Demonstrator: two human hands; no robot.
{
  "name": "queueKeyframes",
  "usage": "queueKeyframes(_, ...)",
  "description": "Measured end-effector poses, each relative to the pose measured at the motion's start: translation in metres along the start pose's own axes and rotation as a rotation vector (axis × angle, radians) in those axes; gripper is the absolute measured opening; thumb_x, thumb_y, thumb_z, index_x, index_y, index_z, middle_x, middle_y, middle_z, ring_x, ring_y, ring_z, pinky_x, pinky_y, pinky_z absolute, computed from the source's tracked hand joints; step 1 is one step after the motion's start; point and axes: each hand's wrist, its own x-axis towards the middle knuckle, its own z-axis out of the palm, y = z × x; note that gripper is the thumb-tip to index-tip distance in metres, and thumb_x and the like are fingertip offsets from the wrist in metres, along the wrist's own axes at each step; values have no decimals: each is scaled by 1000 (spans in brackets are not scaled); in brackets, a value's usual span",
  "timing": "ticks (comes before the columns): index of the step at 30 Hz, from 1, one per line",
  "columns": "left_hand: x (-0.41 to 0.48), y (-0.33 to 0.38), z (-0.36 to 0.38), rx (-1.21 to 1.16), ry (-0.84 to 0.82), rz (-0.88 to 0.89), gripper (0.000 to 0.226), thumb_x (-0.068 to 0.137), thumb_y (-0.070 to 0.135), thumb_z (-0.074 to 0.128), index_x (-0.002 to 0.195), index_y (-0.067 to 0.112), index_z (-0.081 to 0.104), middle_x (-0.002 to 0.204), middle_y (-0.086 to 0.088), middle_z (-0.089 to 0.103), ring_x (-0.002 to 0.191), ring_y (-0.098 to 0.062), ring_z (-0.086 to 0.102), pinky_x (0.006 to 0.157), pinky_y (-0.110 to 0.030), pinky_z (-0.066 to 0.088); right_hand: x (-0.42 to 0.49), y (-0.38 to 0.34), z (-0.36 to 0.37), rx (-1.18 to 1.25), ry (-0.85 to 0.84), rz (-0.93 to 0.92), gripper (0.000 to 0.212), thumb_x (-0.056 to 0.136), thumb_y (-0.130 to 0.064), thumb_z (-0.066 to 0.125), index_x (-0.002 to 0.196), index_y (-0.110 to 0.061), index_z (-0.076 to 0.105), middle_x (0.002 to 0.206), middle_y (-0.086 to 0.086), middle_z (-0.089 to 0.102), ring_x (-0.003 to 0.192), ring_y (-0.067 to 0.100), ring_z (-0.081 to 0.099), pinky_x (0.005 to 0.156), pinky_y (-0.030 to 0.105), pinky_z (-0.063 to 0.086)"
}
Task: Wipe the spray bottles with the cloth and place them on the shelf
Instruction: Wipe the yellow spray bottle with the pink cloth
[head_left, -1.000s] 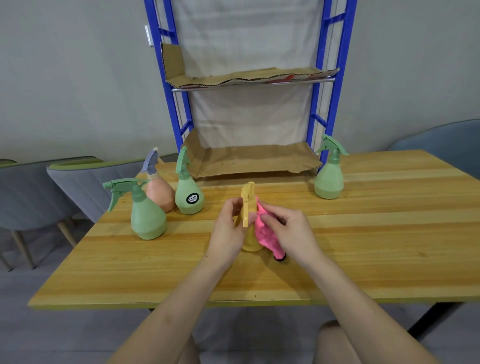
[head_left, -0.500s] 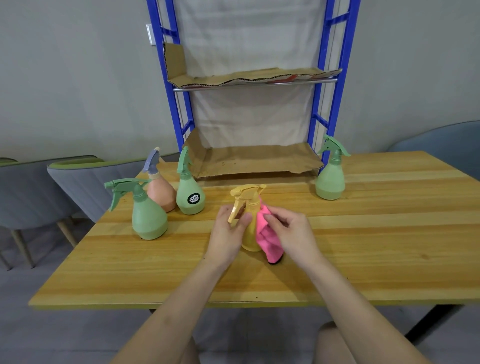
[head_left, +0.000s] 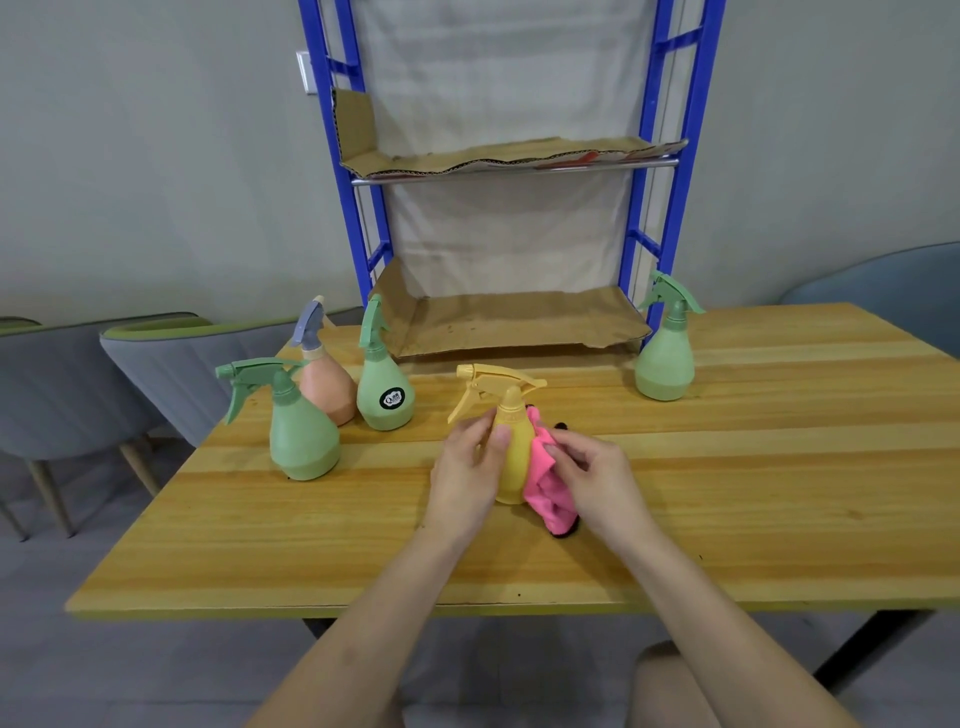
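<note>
A yellow spray bottle (head_left: 511, 457) stands upright at the middle of the wooden table (head_left: 753, 493), its nozzle pointing left. My left hand (head_left: 467, 467) grips its body from the left, thumb across the front. My right hand (head_left: 597, 475) holds a pink cloth (head_left: 548, 486) against the bottle's right side. Three green spray bottles stand on the table: one at the front left (head_left: 301, 431), one with a black label (head_left: 385, 384), one at the right (head_left: 666, 353). An orange bottle with a grey nozzle (head_left: 324, 382) stands behind them. The blue shelf (head_left: 519, 322) rises behind the table.
Cardboard lines both levels of the shelf, the upper one (head_left: 498, 156) and the lower one. Grey chairs (head_left: 156, 374) stand at the left of the table, and a blue chair (head_left: 893, 291) at the right. A cloth hangs behind the shelf frame.
The yellow bottle has turned, so its nozzle now points left instead of toward me. The pink cloth has slid down along the bottle's right side with my right hand.
</note>
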Motion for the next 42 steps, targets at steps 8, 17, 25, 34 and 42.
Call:
queueKeyframes(8,7,1,-3,169,-15,-2,47,104,48,54,145,25,61,127,3,52,124,-19,54,111,-51,43,14,-18,1,-2,-11,-76,32,101,-15,68,131,-24,74,121,-12,77,113,1,70,100,23,53)
queueKeyframes(17,6,18,-10,211,-11,50,54,103,52,53,147,20,46,138,7,58,128,-11,55,102,-36,49,5,5,-1,-85,-79,81,29,103,-14,63,130,-22,72,114,-4,78,88,8,78,80,33,65)
queueKeyframes(25,13,13,-14,83,-54,26,36,104,45,57,133,25,62,122,8,65,114,-10,61,99,-33,50,6,-12,11,-68,-20,-43,34,101,-17,68,133,-29,71,107,-17,77,99,-1,71,88,19,56)
queueKeyframes(34,13,14,-24,168,-39,74,37,105,36,58,138,19,57,120,-1,69,113,-17,63,99,-38,52,7,-14,16,-97,0,-30,32,100,-19,69,130,-30,73,108,-21,75,100,-4,70,88,16,54)
queueKeyframes(42,9,16,-21,205,-75,74,30,102,50,56,121,26,57,105,9,62,97,-7,59,82,-29,49,0,4,10,-136,-40,42,26,102,-13,67,124,-23,76,108,-14,77,101,-1,72,93,30,61)
